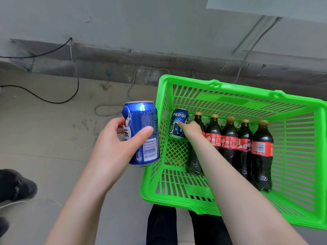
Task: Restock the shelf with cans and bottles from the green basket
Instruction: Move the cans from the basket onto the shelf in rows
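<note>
1. My left hand [113, 140] holds a blue can [144, 131] upright, just left of the basket and outside it. The thumb lies across the can's near side and the fingers curl round its left side.
2. The can's barcode and small print face me, and its silver rim is at the top.
3. The green basket [237, 90] sits on the floor [53, 135] to my right, with its far side close to the base of the grey wall [141, 23].
4. My right hand [192, 129] reaches down into the basket's far left corner, where it grips a second can, the Pepsi can [177, 121]. The thumb presses on the can's printed face. The other fingers seem to wrap its right side, though my own hand partly hides them.
5. The Pepsi can stands in that corner, leaning slightly, beside the basket's left wall.
6. Five cola bottles [230, 138] with gold caps and red labels stand in a row to the right of the Pepsi can. My right forearm crosses in front of the leftmost one.
7. Dark cables [53, 102] trail over the floor far to the left.
8. A black shoe [16, 185] shows at the near left edge, and my dark trousers [161, 225] show below the basket.
</note>
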